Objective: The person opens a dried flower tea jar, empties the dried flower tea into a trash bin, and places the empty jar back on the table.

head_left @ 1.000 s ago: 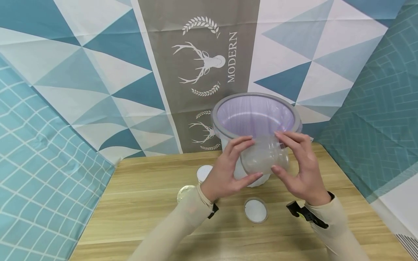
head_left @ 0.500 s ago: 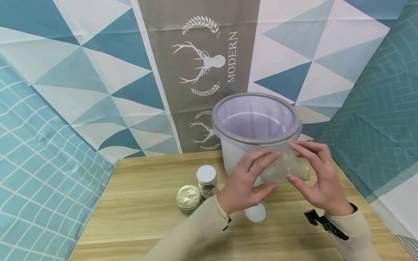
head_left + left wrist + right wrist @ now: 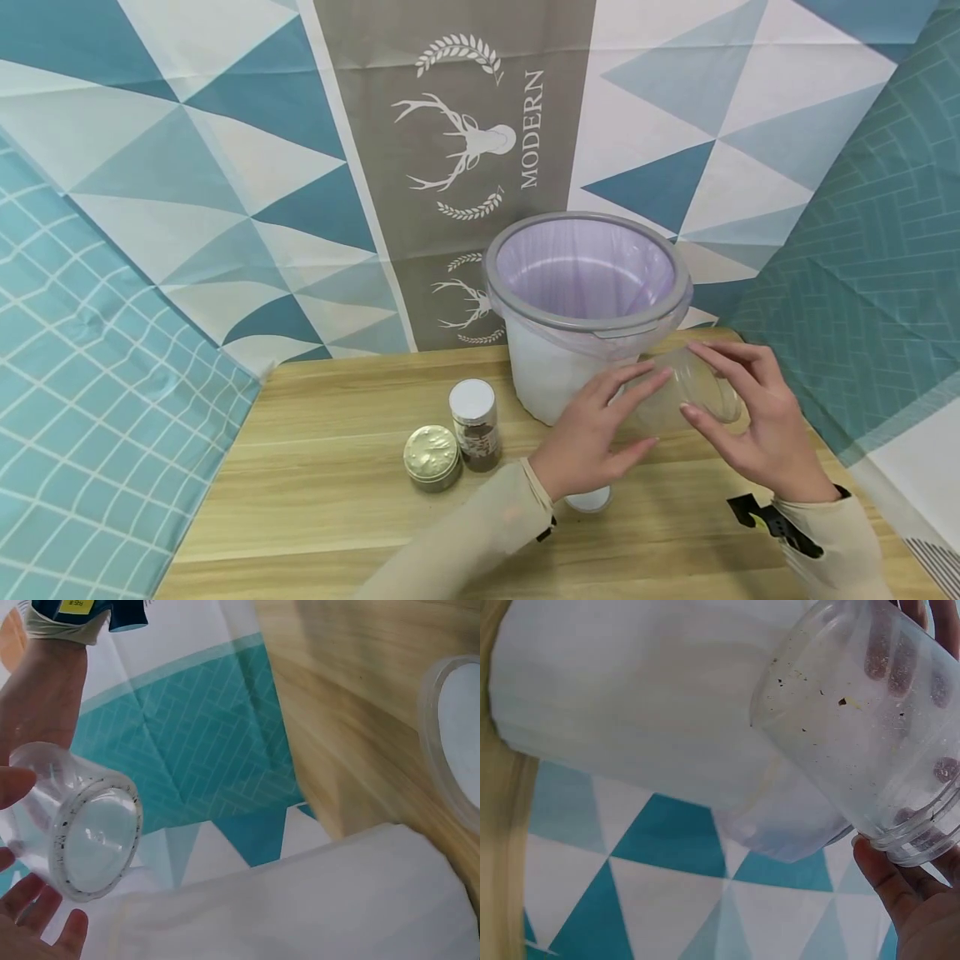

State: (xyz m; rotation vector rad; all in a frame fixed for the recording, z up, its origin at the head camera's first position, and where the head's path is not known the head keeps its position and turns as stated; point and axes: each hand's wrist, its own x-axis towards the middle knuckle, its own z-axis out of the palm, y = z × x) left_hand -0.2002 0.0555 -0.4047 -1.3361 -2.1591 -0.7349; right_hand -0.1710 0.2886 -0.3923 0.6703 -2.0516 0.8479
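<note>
A clear plastic jar is held in the air, tilted on its side, by the right lower side of the bucket in the head view. My right hand grips its threaded neck end, thumb and fingers on opposite sides. My left hand spans the base end between thumb and fingers. The round base turns toward the left wrist camera, with dark specks around its edge. More dark specks cling to the wall, and fingers show through the plastic. A round white lid lies on the table, partly hidden by my left hand.
A white bucket with a grey rim and purple bag stands at the back. Left of my hands stand a white-lidded jar with brown contents and a gold-lidded tin. The wooden table meets patterned wall cloths.
Both hands have carried the clear jar right and down, from in front of the bucket's rim to beside its lower right. The white-lidded jar and gold-lidded tin have come into fuller view.
</note>
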